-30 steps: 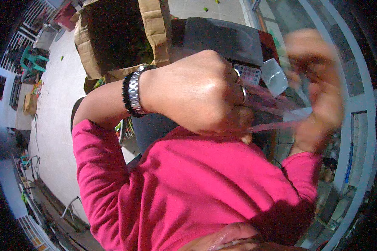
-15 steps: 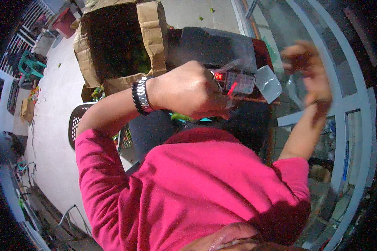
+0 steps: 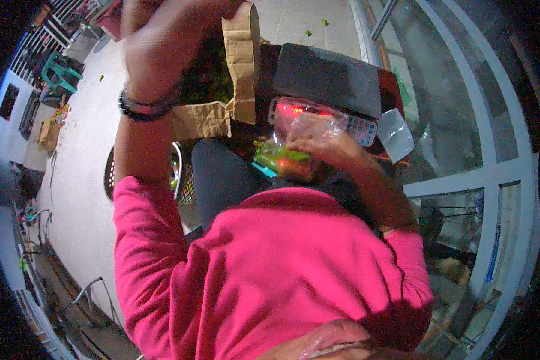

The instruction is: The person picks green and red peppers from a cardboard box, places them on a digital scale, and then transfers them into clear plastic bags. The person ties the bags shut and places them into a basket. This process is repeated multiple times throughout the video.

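My left hand point(image 3: 168, 51) is raised over the brown paper bag point(image 3: 241, 66), smeared by motion, its fingers partly cut off at the top edge. Dark green produce point(image 3: 213, 78) shows inside the bag. In front of my body, my right hand point(image 3: 324, 141) is closed on a clear plastic bag point(image 3: 327, 117). The plastic partly covers a digital scale point(image 3: 361, 131) with a lit red display and a keypad. Just below that hand lie green and orange vegetables point(image 3: 285, 161), perhaps peppers, beside something teal point(image 3: 264, 170).
A dark grey flat-topped box point(image 3: 330, 78) stands behind the scale. To its right lies a stack of clear plastic bags point(image 3: 396, 137). A perforated basket point(image 3: 186, 183) sits by my left leg. Glass doors with a pale frame point(image 3: 444, 183) close off the right side.
My left hand has gone from the scale up and left to the paper bag. My right hand has come in from the far right to the plastic bag; the red strip is no longer visible.
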Action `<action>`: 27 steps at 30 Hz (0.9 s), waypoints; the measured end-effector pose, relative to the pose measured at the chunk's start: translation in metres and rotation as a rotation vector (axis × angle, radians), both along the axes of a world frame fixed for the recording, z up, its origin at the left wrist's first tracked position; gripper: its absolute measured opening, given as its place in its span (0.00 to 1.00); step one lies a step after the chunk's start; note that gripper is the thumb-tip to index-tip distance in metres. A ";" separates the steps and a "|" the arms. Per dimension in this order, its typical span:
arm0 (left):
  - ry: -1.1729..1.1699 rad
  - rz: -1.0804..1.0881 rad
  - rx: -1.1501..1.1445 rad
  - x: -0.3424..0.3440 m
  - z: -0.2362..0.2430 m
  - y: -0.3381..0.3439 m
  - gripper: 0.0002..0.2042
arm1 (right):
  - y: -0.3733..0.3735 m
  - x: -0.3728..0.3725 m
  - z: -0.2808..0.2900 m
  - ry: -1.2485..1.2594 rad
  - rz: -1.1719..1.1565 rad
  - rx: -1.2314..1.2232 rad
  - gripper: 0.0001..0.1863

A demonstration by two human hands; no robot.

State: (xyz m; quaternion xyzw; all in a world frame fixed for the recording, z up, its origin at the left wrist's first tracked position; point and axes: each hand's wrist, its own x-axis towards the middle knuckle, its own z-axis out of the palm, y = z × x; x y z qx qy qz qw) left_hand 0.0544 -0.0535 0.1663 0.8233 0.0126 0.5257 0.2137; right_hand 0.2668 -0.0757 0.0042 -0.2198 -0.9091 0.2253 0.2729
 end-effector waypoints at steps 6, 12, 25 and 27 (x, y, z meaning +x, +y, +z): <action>0.707 -0.378 -0.969 -0.017 -0.098 -0.003 0.49 | -0.028 -0.007 0.081 0.242 0.043 -0.542 0.11; 0.910 -0.590 -0.502 0.037 -0.175 -0.029 0.26 | -0.039 -0.012 0.111 0.309 0.075 -0.438 0.11; 0.921 -0.615 -0.926 0.066 -0.135 -0.090 0.22 | -0.052 -0.055 0.131 0.323 0.195 -0.158 0.08; 0.913 -0.613 -0.683 0.076 -0.158 -0.085 0.21 | -0.056 -0.061 0.133 0.312 0.205 -0.263 0.08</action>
